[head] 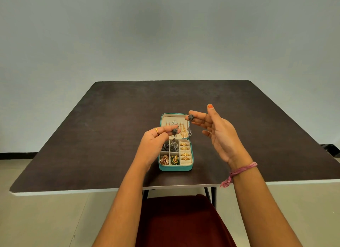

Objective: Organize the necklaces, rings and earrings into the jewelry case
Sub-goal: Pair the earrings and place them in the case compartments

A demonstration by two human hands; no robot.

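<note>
1. We see a small teal jewelry case (175,168) lying open on the dark table (92,136), close to the middle of the near edge.
2. Its lid (162,119) stands up at the back. Gold chains (182,130) and a silver one hang inside the lid.
3. The bottom half is cream inside and split into little boxes. Down the right side, gold rings (184,151) sit in a row of soft rolls.
4. The two back boxes hold dark silver earrings (165,147). The front left box holds rose-gold pieces (164,159). The front middle box holds green and gold pieces (174,160).
5. Our left hand (156,141) is above the case. Its thumb and fingers pinch a dark silver earring (174,131) with a round, spiky top, and the rest of it dangles down over the back boxes.
6. This hand wears a gold ring (156,130).
7. Our right hand (217,132) is up above the right side of the lid. Its fingers pinch a matching earring (191,117), whose tail hangs in front of the lid.
8. A pink thread band (241,170) is tied around the right wrist.
</note>
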